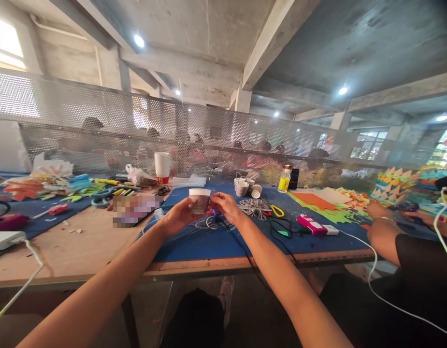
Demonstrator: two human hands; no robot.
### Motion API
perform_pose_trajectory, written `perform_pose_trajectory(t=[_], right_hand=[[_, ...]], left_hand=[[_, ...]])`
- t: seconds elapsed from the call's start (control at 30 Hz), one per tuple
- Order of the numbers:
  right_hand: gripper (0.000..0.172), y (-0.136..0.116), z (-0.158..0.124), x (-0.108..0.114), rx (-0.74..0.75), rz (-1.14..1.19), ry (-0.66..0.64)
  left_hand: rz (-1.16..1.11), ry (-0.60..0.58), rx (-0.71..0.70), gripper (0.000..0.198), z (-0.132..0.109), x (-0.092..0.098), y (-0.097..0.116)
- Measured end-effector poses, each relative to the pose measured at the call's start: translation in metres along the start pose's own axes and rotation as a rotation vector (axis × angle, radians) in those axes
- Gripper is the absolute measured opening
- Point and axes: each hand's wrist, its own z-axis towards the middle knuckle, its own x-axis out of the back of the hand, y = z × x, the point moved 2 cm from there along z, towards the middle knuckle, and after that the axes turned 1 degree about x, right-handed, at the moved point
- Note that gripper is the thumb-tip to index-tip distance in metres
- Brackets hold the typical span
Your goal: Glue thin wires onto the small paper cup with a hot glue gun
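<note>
My left hand [178, 216] is wrapped round a small paper cup [199, 198], upright above the blue mat, with a white rim and a greyish-brown side. Close against the cup's right side, my right hand [225, 207] has its fingertips pinched together; what they hold is too small to make out. Under the hands lie loose loops of thin cord [208, 223]. Beyond them to the right stand small cups [241, 186], one with a string handle, and another cup [256, 191] lies tipped. A bundle of grey cord [254, 208] is beside yellow-handled scissors [277, 210].
A stack of paper cups [162, 165] stands at the back. Coloured cutouts [56, 183] and blue-handled scissors [102, 197] lie left. A yellow bottle [284, 179], a pink box [312, 225] and coloured sheets [317, 200] are right. A co-worker's arm [384, 234] rests at the right edge.
</note>
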Motion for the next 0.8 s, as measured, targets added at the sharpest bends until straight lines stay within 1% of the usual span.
perform_pose_trajectory(t=[0.17,0.37,0.47,0.63,0.8], right_hand=[[0.043,0.005,0.004,0.002,-0.015,0.039,-0.017],[0.049,0.006,0.004,0.004,0.0,-0.023,0.025],[0.048,0.006,0.004,0.005,0.037,-0.071,0.051],[0.045,0.006,0.005,0.005,0.122,-0.165,0.099],[0.042,0.004,0.004,-0.003,0.21,-0.26,0.083]], left_hand=[[-0.015,-0.017,0.003,0.033,0.001,0.0,0.0],[0.007,-0.084,-0.005,0.038,0.001,-0.004,0.001],[0.017,-0.076,-0.003,0.038,0.002,-0.003,0.0],[0.016,-0.01,0.006,0.039,0.004,-0.003,0.001],[0.028,-0.058,-0.002,0.039,0.001,-0.01,0.0]])
